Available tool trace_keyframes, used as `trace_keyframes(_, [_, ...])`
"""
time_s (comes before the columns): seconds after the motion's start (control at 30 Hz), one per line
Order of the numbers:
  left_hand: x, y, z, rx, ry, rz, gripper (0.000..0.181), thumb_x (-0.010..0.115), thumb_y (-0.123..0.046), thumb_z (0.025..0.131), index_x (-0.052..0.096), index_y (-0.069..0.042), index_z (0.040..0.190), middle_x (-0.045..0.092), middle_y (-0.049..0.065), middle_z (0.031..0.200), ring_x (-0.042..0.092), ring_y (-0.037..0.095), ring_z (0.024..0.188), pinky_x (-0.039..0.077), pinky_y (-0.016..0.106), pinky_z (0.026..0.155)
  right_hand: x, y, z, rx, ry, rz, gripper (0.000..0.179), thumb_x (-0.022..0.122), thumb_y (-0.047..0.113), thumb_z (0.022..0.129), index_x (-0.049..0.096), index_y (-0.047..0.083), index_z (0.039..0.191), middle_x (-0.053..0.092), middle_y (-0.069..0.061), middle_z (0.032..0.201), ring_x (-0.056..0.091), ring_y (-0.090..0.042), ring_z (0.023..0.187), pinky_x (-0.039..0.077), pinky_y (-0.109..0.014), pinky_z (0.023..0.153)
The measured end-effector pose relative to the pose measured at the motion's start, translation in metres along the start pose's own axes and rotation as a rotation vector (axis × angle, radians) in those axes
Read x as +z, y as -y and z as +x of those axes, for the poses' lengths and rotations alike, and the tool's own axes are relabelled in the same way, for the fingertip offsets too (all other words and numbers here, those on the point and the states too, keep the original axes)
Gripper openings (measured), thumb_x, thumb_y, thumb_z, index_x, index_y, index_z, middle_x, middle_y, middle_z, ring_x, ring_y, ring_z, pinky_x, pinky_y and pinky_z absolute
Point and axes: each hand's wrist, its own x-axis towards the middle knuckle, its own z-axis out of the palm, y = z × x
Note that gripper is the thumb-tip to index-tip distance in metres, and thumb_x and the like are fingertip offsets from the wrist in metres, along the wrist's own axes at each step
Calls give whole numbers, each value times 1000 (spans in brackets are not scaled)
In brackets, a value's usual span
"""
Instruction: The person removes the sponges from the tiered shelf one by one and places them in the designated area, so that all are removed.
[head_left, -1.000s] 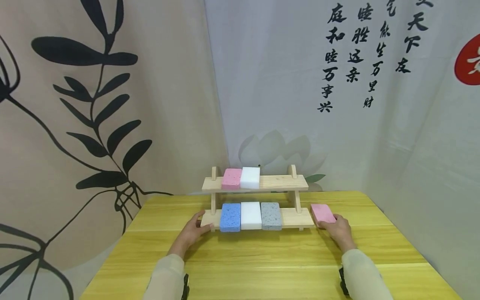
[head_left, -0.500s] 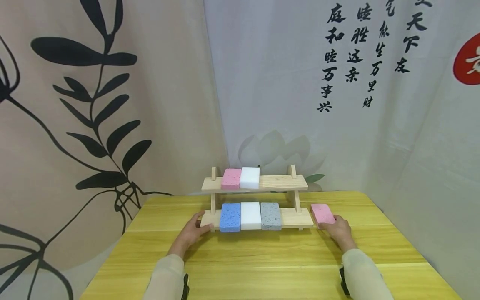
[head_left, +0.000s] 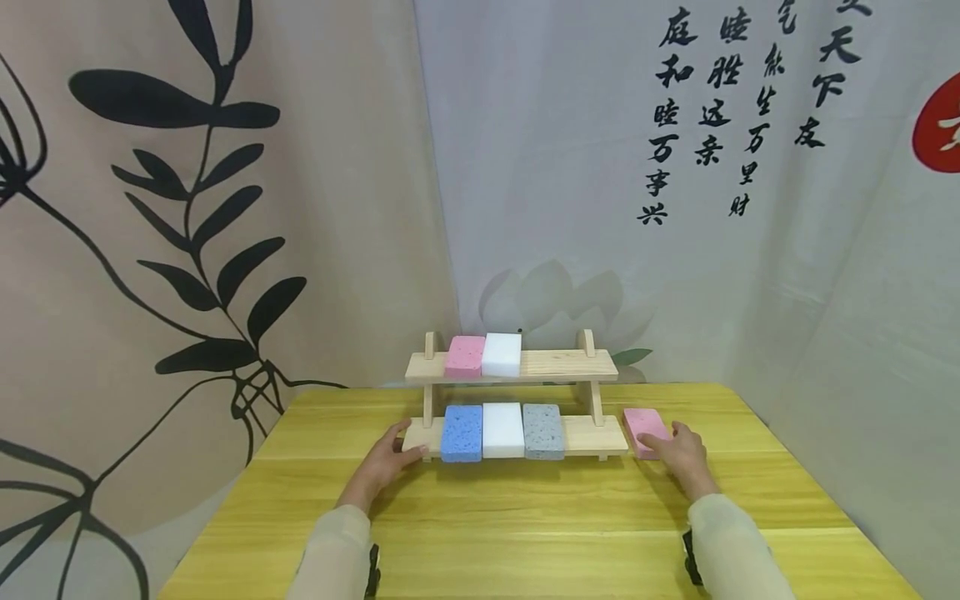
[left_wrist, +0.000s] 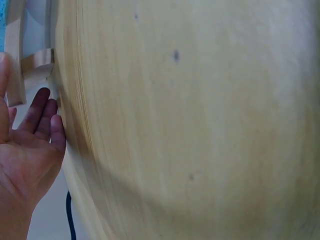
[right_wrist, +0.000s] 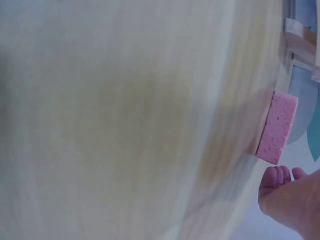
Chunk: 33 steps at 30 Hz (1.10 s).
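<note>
A two-tier wooden shelf point(head_left: 588, 435) stands on the table. My left hand point(head_left: 384, 467) holds its lower board's left end between thumb and fingers; in the left wrist view, several fingers of that hand point(left_wrist: 32, 155) stretch past the end. A pink sponge point(head_left: 642, 423) lies on the table right of the shelf. Over its near right corner is my right hand point(head_left: 681, 458), fingers loosely bent; whether the thumb touches it I cannot tell. The right wrist view shows the pink sponge point(right_wrist: 278, 127) just beyond the fingertips.
The lower board bears a blue sponge point(head_left: 461, 433), a white sponge point(head_left: 502, 430) and a grey sponge point(head_left: 543, 432). Above sit another pink sponge point(head_left: 464, 357) and another white sponge point(head_left: 501, 355). A printed curtain point(head_left: 360, 208) hangs behind the table point(head_left: 517, 525).
My right hand has loosened from the pink sponge and shifted slightly, its thumb raised from the near edge. My left hand stays at the shelf end. The head view has shifted slightly.
</note>
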Motion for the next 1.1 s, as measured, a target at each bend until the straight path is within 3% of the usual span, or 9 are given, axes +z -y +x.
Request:
trace_keyframes(0.57, [0,0,-2,8,3,-11,83,70,-44,92,28,-17,158,44,27,143,46,44,127,39,61,100,-15,33,2,-33,-21,-6,97,64,45,94,12,-16,151,19,-40,151,23,-56,137,27,-62,110])
trace_keyframes(1.1, [1,2,-1,10,-6,-23,82,71,-42,92,29,-16,157,44,28,143,46,44,127,39,61,101,-26,68,2,-115,-78,-32,91,63,42,95,18,-15,150,25,-39,151,27,-53,137,29,-60,109])
